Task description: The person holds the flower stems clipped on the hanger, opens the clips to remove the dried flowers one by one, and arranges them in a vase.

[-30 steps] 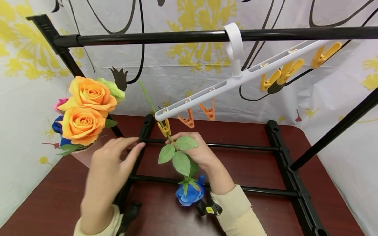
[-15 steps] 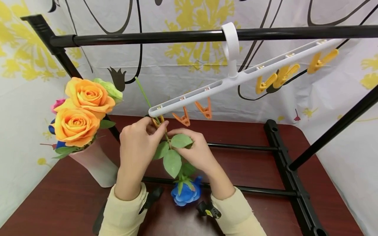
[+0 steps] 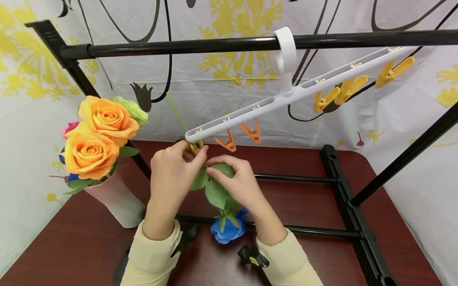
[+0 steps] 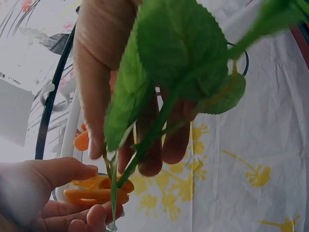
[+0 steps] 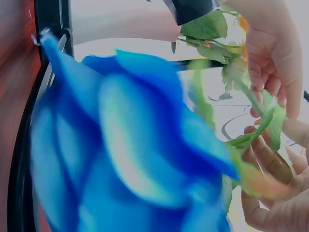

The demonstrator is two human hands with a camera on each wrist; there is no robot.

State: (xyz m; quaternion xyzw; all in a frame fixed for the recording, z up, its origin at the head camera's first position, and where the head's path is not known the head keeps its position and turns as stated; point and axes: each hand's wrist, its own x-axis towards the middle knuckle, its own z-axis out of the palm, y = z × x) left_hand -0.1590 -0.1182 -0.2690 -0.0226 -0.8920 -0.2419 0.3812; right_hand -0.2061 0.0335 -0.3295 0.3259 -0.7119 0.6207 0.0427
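Observation:
A blue artificial rose (image 3: 227,229) hangs bloom down, its green stem reaching up past the left end of a white clip hanger (image 3: 247,113). My left hand (image 3: 171,171) pinches the yellow clothespin (image 4: 94,195) at that end, thumb on one side and fingers on the other. Just right of it, my right hand (image 3: 239,180) holds the rose by its stem and leaves (image 3: 216,193), below the clothespin. In the left wrist view the stem meets the clothespin; whether its jaws grip the stem is unclear. In the right wrist view the bloom (image 5: 130,140) hides much.
The hanger hooks over a black rack bar (image 3: 179,45). Orange clothespins (image 3: 226,140) and yellow ones (image 3: 347,89) hang along it. A pink-white vase (image 3: 119,202) of orange roses (image 3: 100,135) stands left. Black rack feet (image 3: 340,190) rest on the dark red table (image 3: 53,242).
My left hand has moved right from beside the vase to the yellow clothespin and pinches it. My right thumb now lies over a leaf. The hanger has swayed slightly.

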